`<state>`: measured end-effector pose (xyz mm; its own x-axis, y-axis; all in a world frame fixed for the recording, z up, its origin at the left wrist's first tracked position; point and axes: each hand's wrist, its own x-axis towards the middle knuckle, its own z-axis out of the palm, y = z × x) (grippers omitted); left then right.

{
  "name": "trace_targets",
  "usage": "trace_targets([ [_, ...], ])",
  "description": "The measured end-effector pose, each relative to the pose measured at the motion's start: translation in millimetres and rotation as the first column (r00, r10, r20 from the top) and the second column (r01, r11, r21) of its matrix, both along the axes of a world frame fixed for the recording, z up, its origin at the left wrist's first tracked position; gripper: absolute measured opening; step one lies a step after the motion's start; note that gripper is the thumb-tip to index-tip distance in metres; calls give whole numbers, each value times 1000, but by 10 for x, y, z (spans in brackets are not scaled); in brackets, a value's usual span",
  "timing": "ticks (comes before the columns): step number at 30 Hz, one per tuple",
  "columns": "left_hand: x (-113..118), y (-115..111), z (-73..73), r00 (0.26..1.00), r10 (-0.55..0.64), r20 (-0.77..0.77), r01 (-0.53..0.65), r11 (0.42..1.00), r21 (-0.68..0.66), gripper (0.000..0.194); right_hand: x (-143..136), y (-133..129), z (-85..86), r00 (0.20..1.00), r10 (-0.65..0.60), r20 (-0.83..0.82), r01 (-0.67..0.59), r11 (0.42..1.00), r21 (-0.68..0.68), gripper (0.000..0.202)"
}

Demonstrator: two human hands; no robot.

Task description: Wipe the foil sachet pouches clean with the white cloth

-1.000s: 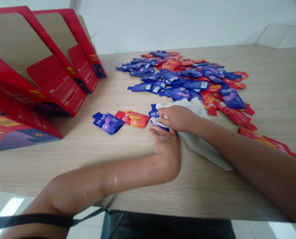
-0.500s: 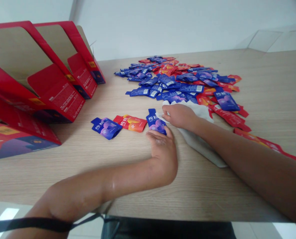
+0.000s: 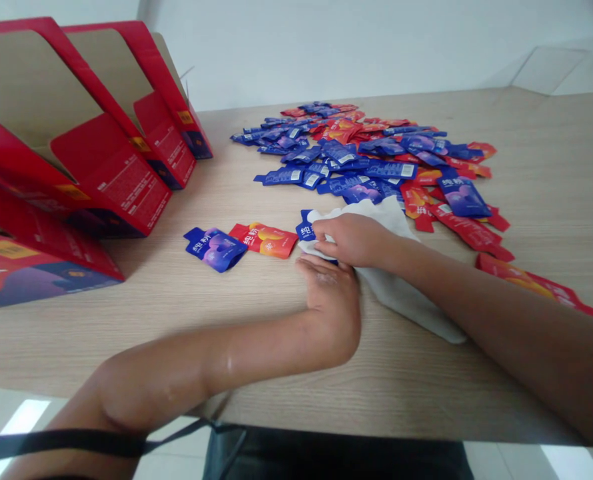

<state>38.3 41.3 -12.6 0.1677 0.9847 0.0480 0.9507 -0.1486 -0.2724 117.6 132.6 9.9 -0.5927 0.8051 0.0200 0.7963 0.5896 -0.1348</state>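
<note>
A blue pouch (image 3: 305,231) lies flat on the table, mostly covered by a white cloth (image 3: 394,287) and my hands. My right hand (image 3: 351,239) has its fingers closed on the cloth, pressing it over the pouch. Just below, my left hand (image 3: 326,280) rests at the pouch's lower edge, its fingertips partly hidden under the cloth. To the left lie a red pouch (image 3: 269,240) and another blue pouch (image 3: 216,249), their edges touching.
Open red boxes (image 3: 126,180) stand along the left side. A pile of blue and red pouches (image 3: 346,153) spreads across the back, trailing to the right. The wooden table (image 3: 186,373) meets a pale wall, where a clear panel (image 3: 549,70) leans.
My right hand has moved the cloth left and slightly down over the blue pouch, hiding most of it. My left hand has stayed at its lower edge. The view has shifted slightly.
</note>
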Motion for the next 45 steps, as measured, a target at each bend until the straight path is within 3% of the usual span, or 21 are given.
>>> trace_targets([
  [6,-5,-15,3,999,-5,48,4,1000,21,46,17,32,-1,999,-38,20,38,999,-3,25],
  [22,-8,-19,10,996,-1,-86,0,1000,-10,53,160,195,-83,967,-236,91,224,966,126,26],
  [27,-10,-17,26,995,-6,-104,5,1000,-13,54,75,83,-45,986,-164,8,161,976,144,27],
  [32,-11,-6,49,996,-11,-94,9,1000,-20,46,-22,5,-20,1000,-29,-8,30,998,52,24],
  [40,-4,-19,49,998,-16,-56,15,999,-29,48,19,80,-53,995,-96,32,95,995,34,24],
  [45,-14,-26,45,992,-7,-125,3,1000,-29,53,80,152,-92,989,-144,41,140,987,74,25],
])
